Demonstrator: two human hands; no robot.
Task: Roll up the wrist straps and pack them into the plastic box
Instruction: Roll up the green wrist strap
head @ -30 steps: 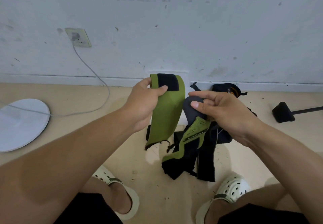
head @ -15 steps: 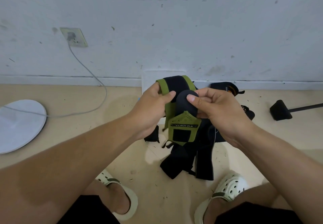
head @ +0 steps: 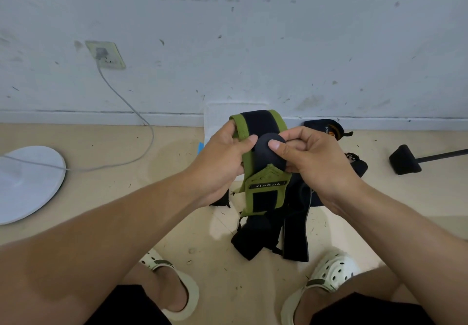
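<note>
In the middle of the frame, the left hand (head: 220, 162) is gripping the green and black wrist strap (head: 263, 172), its fingers curled round the strap's left edge and the thumb pressing on the front. The right hand (head: 316, 162) is pinching the strap's dark rounded pad against the band with thumb and curled fingers. The strap is being held up above the floor (head: 126, 198), folded over at the top, with its green tab reading "YIBODA" hanging down below the hands. Under it, black straps (head: 278, 238) are lying in a pile on the floor, between two white clogs (head: 334, 274) at the bottom of the frame. Another black strap with orange print (head: 326, 128) is sitting against the wall (head: 253, 33) just right of the hands. At the left edge a white round base (head: 25, 182) is lying with a grey cable (head: 126, 101) running to a wall socket (head: 106, 54). At the right, a black padded bar end (head: 405, 160) is resting on the floor.
</note>
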